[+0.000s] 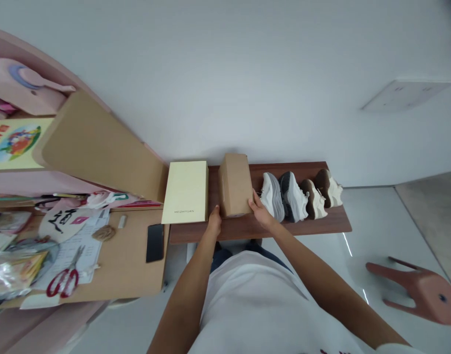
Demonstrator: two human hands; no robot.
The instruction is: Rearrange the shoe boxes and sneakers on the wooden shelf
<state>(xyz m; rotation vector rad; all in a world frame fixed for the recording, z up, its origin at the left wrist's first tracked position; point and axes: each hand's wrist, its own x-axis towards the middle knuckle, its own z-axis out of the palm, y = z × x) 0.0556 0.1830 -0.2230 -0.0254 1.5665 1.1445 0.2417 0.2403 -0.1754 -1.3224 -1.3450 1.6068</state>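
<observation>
A brown cardboard box [238, 184] is between my two hands at the dark wooden shelf board [196, 233]. My right hand [261, 211] grips its near right corner, with the fingers against the side. At the near left edge, my left hand [214, 221] is closed with the thumb up beside the box; its other fingers are mostly hidden. To the left lies a pale yellow box [186, 191] with dark lettering. On the right stand a pair of white and grey sneakers [272, 196], [295, 197] and a pair of cream and brown shoes [314, 199], [330, 188].
A desk [126, 265] at left carries a black phone [155, 243], red-handled scissors [65, 278], a twine bundle [103, 233] and papers. Above it projects a shelf panel [96, 142]. A pinkish-brown stool [420, 290] stands on the floor at right. A white wall [255, 88] rises behind the board.
</observation>
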